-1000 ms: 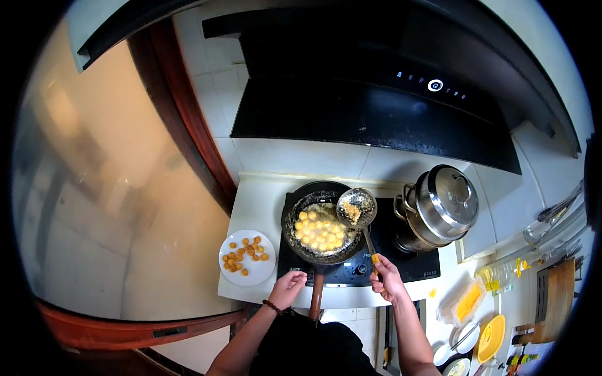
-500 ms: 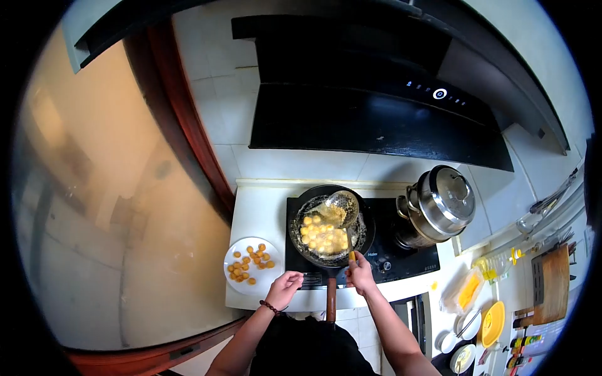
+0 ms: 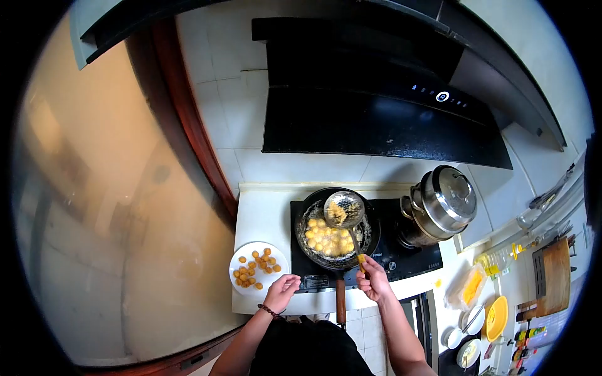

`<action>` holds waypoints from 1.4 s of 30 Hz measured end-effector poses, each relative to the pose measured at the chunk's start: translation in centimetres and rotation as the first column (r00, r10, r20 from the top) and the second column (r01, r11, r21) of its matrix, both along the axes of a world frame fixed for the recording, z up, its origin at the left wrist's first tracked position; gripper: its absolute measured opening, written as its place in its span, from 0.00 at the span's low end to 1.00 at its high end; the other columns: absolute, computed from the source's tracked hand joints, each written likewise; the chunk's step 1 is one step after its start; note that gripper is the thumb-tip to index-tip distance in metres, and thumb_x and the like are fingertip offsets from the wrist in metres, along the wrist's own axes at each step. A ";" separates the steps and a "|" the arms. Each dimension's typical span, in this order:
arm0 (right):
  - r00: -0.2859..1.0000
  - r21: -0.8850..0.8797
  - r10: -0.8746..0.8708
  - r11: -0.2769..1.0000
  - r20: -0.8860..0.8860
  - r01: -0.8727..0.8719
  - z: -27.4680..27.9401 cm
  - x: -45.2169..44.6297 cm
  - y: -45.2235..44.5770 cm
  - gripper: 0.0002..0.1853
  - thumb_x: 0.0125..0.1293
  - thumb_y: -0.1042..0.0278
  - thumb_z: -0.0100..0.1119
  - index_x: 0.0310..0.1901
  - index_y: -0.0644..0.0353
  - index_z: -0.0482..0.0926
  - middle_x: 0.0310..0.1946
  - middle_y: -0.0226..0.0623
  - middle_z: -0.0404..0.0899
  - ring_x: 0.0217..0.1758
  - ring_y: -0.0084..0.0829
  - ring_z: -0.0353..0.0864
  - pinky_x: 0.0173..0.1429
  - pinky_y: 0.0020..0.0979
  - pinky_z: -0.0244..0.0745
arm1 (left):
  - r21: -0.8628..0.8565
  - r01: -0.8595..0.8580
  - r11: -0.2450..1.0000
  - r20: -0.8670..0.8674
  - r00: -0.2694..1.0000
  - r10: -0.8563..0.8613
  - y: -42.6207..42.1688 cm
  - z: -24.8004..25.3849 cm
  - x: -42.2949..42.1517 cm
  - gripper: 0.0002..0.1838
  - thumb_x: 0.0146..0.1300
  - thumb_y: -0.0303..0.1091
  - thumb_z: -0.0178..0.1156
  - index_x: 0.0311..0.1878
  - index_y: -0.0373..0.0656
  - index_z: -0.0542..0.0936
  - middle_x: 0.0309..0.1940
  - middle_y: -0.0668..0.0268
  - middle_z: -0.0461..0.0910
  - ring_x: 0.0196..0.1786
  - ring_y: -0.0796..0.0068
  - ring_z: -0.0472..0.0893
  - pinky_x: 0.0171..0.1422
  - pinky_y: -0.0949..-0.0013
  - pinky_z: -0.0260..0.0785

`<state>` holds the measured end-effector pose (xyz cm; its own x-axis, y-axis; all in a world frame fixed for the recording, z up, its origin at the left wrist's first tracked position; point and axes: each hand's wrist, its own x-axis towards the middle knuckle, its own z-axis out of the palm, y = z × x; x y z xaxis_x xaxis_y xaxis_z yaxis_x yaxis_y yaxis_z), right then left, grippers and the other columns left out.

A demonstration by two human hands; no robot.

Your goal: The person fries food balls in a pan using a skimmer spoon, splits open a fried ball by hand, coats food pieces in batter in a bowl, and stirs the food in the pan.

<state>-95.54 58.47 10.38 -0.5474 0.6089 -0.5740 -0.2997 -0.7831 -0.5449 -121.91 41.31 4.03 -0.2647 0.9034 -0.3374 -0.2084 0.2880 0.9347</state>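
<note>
My right hand (image 3: 374, 281) grips the yellowish handle of a metal skimmer (image 3: 355, 243). The skimmer's round bowl is over the far side of a black frying pan (image 3: 372, 240), with yellow crumbly bits (image 3: 336, 214) in it. Several pale yellow balls (image 3: 328, 239) sit crowded together in bubbling oil in the pan. My left hand (image 3: 282, 292), with a beaded bracelet on the wrist, is by the counter's front edge. Its fingers are loosely extended and hold nothing. Just left of it, a white plate (image 3: 280, 256) carries several browned balls (image 3: 252, 271).
The pan's wooden handle (image 3: 340, 299) points toward my body. On the right of the black cooktop (image 3: 411, 264) stands a lidded steel steamer pot (image 3: 446, 200). A dark range hood (image 3: 382, 125) hangs above. Farther right are an oil bottle (image 3: 495, 261), a yellow basin (image 3: 495, 320) and white bowls (image 3: 474, 320).
The skimmer's bowl appears raised from the oil, and the yellow bits in it show more clearly. My right hand keeps its hold on the handle. The whole view has shifted slightly.
</note>
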 end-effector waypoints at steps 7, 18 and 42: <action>0.920 0.200 -0.094 0.980 0.380 0.017 0.8 1.2 -0.7 0.23 0.80 0.66 0.42 0.74 0.46 0.59 0.24 0.31 0.66 0.16 0.19 0.55 0.18 0.23 0.53 | 0.016 0.030 0.999 0.041 0.999 -0.030 0.3 -1.0 0.3 0.15 0.74 0.39 0.62 0.57 0.41 0.79 0.46 0.68 0.84 0.46 0.81 0.83 0.47 0.76 0.73; 0.918 0.210 -0.084 0.978 0.387 0.001 -2.2 -6.4 -1.8 0.23 0.78 0.70 0.43 0.72 0.47 0.59 0.25 0.31 0.66 0.17 0.21 0.60 0.18 0.25 0.57 | -0.002 0.032 0.999 0.012 0.999 -0.032 -0.5 -1.2 -0.3 0.17 0.74 0.41 0.62 0.57 0.41 0.79 0.47 0.68 0.84 0.45 0.81 0.83 0.47 0.76 0.73; 0.882 0.294 -0.057 0.951 0.467 -0.094 -2.9 -4.8 -1.4 0.29 0.79 0.69 0.43 0.79 0.47 0.51 0.24 0.32 0.66 0.17 0.22 0.61 0.19 0.27 0.60 | -0.007 0.022 1.000 0.035 0.999 -0.021 -0.2 -0.8 -0.8 0.16 0.74 0.40 0.62 0.58 0.41 0.78 0.47 0.68 0.84 0.46 0.80 0.84 0.47 0.76 0.73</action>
<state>-100.34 57.07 7.52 -0.2760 0.7847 -0.5550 0.0607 -0.5621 -0.8249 -122.68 41.14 3.21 -0.2331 0.9064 -0.3524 -0.2344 0.2993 0.9249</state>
